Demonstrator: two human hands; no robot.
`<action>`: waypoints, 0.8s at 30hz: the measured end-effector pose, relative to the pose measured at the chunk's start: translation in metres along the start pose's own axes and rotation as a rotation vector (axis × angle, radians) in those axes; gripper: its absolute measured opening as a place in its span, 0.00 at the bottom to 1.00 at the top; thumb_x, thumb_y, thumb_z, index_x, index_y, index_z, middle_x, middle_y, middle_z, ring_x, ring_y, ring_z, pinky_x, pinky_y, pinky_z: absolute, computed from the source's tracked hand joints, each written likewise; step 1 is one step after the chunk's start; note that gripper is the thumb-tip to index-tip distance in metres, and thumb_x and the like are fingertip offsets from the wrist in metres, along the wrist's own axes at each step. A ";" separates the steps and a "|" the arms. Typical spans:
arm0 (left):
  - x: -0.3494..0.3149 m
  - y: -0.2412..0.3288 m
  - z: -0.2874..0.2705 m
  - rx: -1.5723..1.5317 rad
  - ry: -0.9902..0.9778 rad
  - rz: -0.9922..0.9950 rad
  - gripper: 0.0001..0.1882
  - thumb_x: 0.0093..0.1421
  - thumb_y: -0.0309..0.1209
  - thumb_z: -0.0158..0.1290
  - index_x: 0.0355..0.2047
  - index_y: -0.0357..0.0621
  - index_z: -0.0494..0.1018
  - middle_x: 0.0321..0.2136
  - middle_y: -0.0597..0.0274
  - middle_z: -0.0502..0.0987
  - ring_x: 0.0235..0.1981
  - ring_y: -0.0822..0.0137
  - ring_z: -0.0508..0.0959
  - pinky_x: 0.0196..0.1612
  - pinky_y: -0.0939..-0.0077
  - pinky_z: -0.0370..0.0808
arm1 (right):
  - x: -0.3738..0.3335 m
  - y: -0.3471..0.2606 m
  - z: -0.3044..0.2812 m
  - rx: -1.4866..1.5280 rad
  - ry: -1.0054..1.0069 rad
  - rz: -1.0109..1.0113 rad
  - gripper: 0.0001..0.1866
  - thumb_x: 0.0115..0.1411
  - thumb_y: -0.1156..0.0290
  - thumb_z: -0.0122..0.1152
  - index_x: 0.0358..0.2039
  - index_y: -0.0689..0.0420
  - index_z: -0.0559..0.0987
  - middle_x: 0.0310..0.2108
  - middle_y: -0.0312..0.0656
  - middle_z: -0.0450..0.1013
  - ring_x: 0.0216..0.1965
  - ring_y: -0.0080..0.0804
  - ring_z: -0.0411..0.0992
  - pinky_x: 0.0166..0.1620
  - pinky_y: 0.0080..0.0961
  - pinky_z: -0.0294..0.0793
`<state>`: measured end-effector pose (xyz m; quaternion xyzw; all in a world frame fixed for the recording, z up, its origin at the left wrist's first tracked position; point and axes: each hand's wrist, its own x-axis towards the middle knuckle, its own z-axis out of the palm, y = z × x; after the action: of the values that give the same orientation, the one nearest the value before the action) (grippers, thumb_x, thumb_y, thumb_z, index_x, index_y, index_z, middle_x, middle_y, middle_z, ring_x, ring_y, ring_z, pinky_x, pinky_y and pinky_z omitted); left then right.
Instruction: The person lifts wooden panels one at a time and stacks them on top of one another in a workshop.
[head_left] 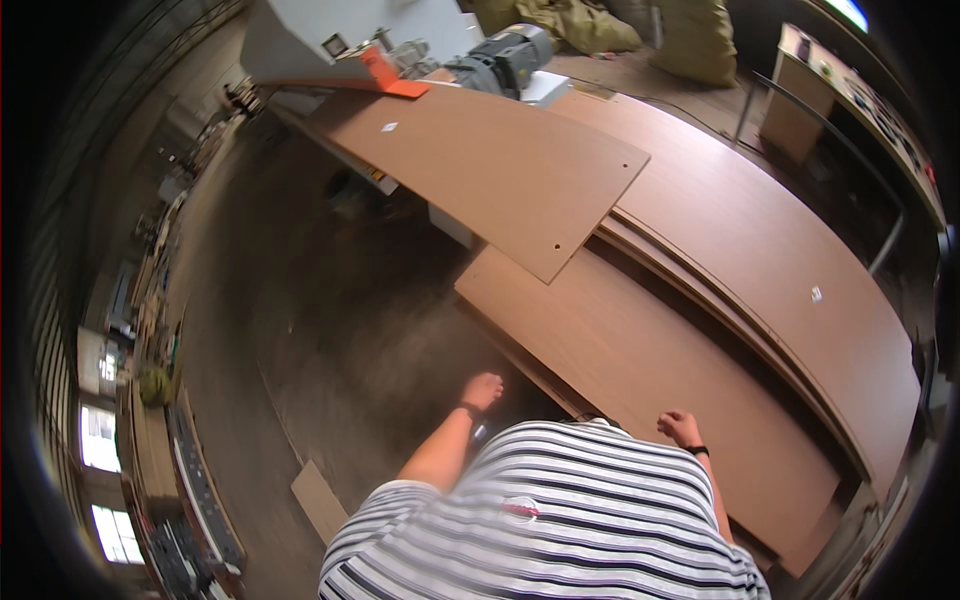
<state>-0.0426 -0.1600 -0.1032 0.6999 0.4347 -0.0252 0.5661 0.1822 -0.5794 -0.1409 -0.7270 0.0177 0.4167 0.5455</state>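
Note:
My left hand [484, 390] is loosely curled over the dark floor, just left of the near edge of a stack of brown boards; nothing shows in it. My right hand [681, 428] is also curled and appears to hold nothing. It is over the lower brown board [600, 330], and whether it touches the surface I cannot tell. Ahead, a brown panel [500, 160] with two small holes near its end reaches out from a machine and overlaps the stacks. A larger brown board [760, 230] tops the stack on the right, with a small white label on it.
A white machine [320, 50] with an orange-red guard [390, 78] and a grey motor [505, 60] stands at the far end. Yellowish sacks [695, 40] lie behind it. A wooden workbench [800, 105] and a metal rail [850, 130] are at right. Several materials line the left wall.

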 end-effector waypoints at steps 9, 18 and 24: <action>0.045 0.007 -0.050 -0.580 0.103 -0.102 0.14 0.60 0.37 0.40 0.37 0.39 0.66 0.29 0.58 0.73 0.29 0.66 0.73 0.33 0.72 0.71 | -0.009 -0.078 0.050 0.300 -0.086 -0.111 0.12 0.53 0.68 0.54 0.34 0.65 0.72 0.30 0.41 0.71 0.31 0.27 0.71 0.35 0.19 0.71; 0.096 0.042 -0.085 -0.851 0.060 -0.059 0.14 0.60 0.36 0.41 0.39 0.38 0.64 0.33 0.55 0.70 0.35 0.62 0.71 0.39 0.65 0.69 | -0.025 -0.111 0.092 0.382 -0.187 -0.159 0.15 0.55 0.68 0.52 0.39 0.65 0.70 0.35 0.45 0.71 0.36 0.31 0.71 0.42 0.22 0.70; 0.136 0.085 -0.099 -0.949 0.070 0.042 0.16 0.58 0.38 0.43 0.39 0.37 0.64 0.36 0.55 0.70 0.38 0.61 0.70 0.42 0.66 0.68 | -0.049 -0.140 0.118 0.202 -0.203 -0.270 0.22 0.53 0.63 0.52 0.43 0.68 0.68 0.39 0.48 0.70 0.42 0.34 0.68 0.47 0.24 0.66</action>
<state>0.0510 0.0016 -0.0737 0.3731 0.4027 0.2113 0.8087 0.1485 -0.4486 -0.0085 -0.6185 -0.0934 0.4069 0.6656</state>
